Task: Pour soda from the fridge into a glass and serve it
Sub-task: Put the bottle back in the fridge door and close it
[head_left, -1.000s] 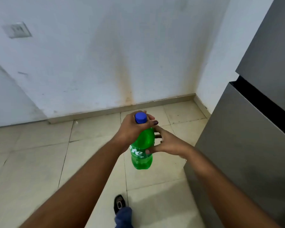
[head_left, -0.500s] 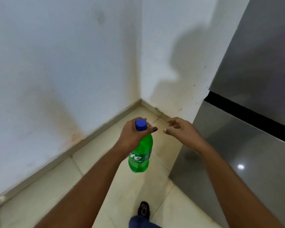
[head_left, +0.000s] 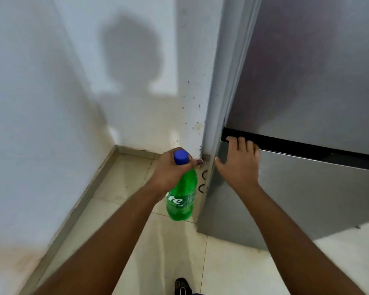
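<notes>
A green soda bottle [head_left: 182,201] with a blue cap hangs upright in my left hand [head_left: 170,170], which grips it around the neck just under the cap. The grey fridge [head_left: 307,99] fills the right side of the view, both doors closed. My right hand [head_left: 238,165] lies flat against the top left corner of the lower door, fingers spread and fingertips at the dark gap between the two doors. No glass is in view.
A white wall corner [head_left: 136,103] stands close on the left and ahead, with a skirting board at its foot. The floor is beige tile [head_left: 232,265]. A dark shoe [head_left: 182,286] shows at the bottom edge.
The view has swung right toward the fridge. My right hand left the bottle and moved up onto the lower fridge door. My left hand kept its hold on the bottle.
</notes>
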